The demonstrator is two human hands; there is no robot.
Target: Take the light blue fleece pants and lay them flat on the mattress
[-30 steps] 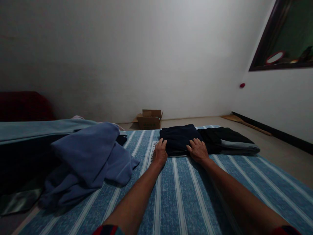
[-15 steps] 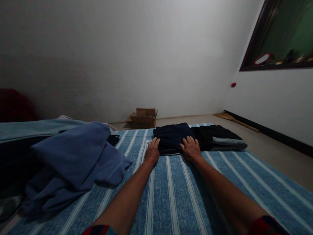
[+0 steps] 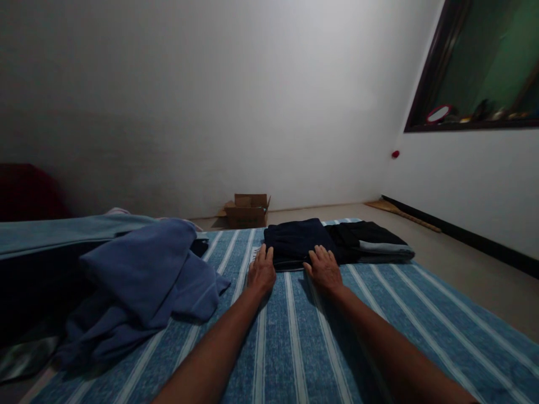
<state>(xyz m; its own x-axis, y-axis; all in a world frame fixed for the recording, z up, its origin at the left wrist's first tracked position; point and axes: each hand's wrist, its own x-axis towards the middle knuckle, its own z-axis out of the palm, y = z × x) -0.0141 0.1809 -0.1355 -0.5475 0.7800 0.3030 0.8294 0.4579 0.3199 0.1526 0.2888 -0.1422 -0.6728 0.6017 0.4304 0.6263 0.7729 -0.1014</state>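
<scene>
Both my arms reach forward over a blue mat with white stripes (image 3: 295, 336). A folded dark navy garment (image 3: 295, 238) lies at the mat's far end. My left hand (image 3: 261, 270) rests flat at its near left corner, fingers apart, fingertips touching the cloth. My right hand (image 3: 323, 268) lies flat at its near right edge, fingers spread, holding nothing. Right beside the navy garment lies a folded black and grey garment (image 3: 373, 240).
A heap of loose blue-purple cloth (image 3: 143, 280) lies on the mat's left side, with teal fabric (image 3: 63, 233) and dark items behind it. A cardboard box (image 3: 247, 209) stands on the floor by the far wall. Bare floor runs along the right wall.
Both hands have drawn back slightly toward me, from lying on the navy garment's near part to just its near edge. The view has shifted a little.
</scene>
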